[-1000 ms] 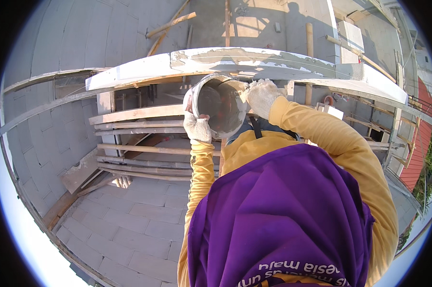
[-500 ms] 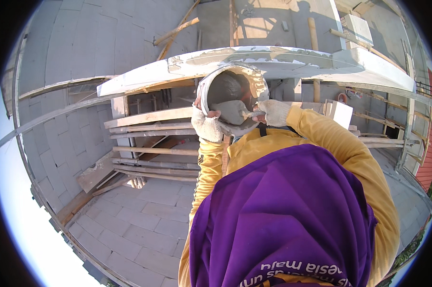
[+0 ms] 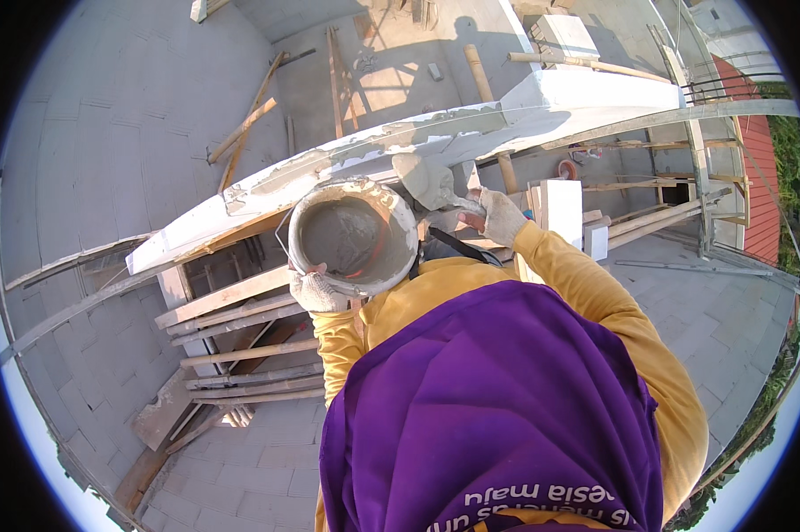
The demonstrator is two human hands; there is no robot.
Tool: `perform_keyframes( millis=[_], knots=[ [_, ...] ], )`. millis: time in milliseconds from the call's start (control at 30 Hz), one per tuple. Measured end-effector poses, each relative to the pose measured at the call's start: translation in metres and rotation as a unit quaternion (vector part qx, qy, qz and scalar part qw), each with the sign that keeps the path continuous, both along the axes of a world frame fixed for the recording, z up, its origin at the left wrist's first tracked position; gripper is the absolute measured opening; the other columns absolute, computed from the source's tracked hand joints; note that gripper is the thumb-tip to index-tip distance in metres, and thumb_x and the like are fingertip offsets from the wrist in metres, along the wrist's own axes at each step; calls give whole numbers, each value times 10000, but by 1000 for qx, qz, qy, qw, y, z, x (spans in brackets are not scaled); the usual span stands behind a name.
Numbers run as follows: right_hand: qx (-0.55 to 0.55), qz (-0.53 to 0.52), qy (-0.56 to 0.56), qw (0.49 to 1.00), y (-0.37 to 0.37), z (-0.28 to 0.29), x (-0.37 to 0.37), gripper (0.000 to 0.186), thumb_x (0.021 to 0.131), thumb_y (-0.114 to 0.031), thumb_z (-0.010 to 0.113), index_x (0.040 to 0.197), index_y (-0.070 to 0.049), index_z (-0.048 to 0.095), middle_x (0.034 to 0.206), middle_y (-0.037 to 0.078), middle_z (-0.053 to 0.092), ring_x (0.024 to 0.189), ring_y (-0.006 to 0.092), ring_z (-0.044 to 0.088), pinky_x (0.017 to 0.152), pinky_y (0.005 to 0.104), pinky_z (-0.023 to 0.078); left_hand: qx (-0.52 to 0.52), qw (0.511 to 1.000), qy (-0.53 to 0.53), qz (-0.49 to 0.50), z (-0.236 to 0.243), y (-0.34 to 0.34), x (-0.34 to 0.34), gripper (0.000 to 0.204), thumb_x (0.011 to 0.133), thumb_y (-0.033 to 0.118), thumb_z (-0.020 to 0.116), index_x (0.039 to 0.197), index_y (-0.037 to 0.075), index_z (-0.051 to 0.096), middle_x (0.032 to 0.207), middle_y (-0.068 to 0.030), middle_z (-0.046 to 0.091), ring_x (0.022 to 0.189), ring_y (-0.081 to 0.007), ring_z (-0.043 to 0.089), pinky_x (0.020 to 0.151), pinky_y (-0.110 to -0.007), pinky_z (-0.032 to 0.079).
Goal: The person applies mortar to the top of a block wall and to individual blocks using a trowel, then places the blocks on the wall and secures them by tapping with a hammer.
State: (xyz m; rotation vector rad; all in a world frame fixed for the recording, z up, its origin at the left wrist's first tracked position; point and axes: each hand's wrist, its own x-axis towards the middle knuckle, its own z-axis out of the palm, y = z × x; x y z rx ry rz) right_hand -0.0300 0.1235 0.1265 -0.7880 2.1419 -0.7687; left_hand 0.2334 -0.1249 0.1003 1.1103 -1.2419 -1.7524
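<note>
My left hand (image 3: 318, 291), in a pale knit work glove, grips the near left rim of a mortar-smeared bucket (image 3: 403, 232). Wet grey mortar (image 3: 339, 235) lies inside it. My gloved right hand (image 3: 499, 217) is closed round the handle of a trowel (image 3: 426, 182). The trowel's grey-coated blade is outside the bucket, off its right side, and overlaps the near face of the white block wall (image 3: 559, 102) from this view. Patches of grey mortar (image 3: 373, 142) cover part of the wall's top, along which a thin string runs.
Bamboo poles and boards (image 3: 249, 353) form scaffolding below on the left. A white block (image 3: 561, 213) stands right of my right hand. Beyond the wall lies a floor (image 3: 417, 44) with leaning timbers (image 3: 245, 131). A metal bar (image 3: 728, 110) crosses at the right.
The trowel has come out of the bucket and moved right toward the wall. The bucket has shifted left and nearer, its opening showing more mortar. The whole view has turned.
</note>
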Motion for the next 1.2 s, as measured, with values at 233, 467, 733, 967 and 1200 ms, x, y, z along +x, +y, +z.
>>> perform_keyframes(
  millis=[233,467,733,967,1200],
  knots=[
    [-115,-342,-228,904,57,-9,-69,316,940,-366,704,996,-66,620,709,29,590,555,151,577,497,288,450,-64,996,-57,-15,-30,-12,15,475,814,54,573,1284,-6,581,1180,-131,636,1030,-230,618,916,-366,514],
    [-236,-409,-391,790,140,-2,-87,287,952,-368,659,1006,-88,624,742,29,626,536,148,587,479,263,493,-34,996,-82,21,-15,-6,7,544,758,29,590,1301,-14,583,1172,-128,632,1023,-240,611,922,-366,500],
    [-160,-358,-301,869,122,-22,-100,221,953,-316,654,972,-100,612,721,30,587,546,153,547,494,283,454,-8,998,-50,48,-3,6,-5,498,765,48,594,1261,6,606,1169,-114,635,1021,-243,611,918,-382,504],
    [-128,-363,-389,837,112,-40,-168,277,948,-344,664,954,-70,628,712,14,600,532,151,568,479,292,462,-46,993,-101,44,2,14,4,443,802,51,595,1242,-4,607,1105,-116,652,956,-230,625,870,-351,516],
    [-95,-338,-296,888,176,-32,-85,206,982,-266,621,942,-64,617,676,24,575,497,153,543,444,280,446,-19,996,-52,76,16,31,-14,393,822,48,599,1212,-1,610,1069,-106,642,937,-212,612,848,-339,507]
  ],
)
